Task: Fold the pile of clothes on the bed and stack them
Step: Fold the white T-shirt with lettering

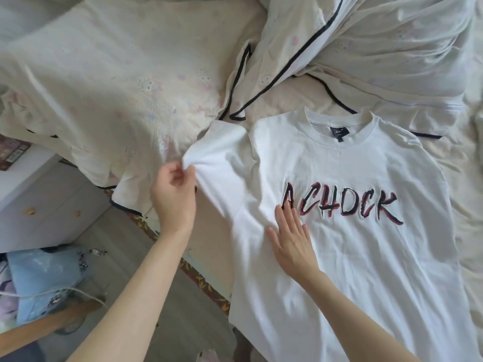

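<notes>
On the near right part of the bed (444, 158), a white T-shirt (352, 257) lies spread face up, collar toward the far side and its printed lettering (342, 205) across the chest. Left hand (173, 197): grip closed in a pinch on the cuff edge of the shirt's left sleeve (222, 150), thumb against fingertips, with the sleeve lifted slightly off the bedding. Right hand (290, 236): flat, fingers straight and together, pressing on the shirt front just left of the lettering; it grips nothing. Step in hand, as judged: the sleeve is being drawn out or readied for folding inward over the body while the flat hand anchors the cloth. Risk points follow. The shirt's left edge lies close to the bed's near-left edge, beyond which the floor (146, 278) is visible; a pull toward the left could drag the cloth over that edge if the anchoring hand lifts. A pull stronger than the anchor can hold would shift the whole shirt and skew the fold line. Creases are visible between the two hands; folding over them would set a lumpy, uneven fold. A rumpled cream quilt with dark piping (300, 53) lies just beyond the collar and could catch a fold made toward the far side. No folded stack is visible.
</notes>
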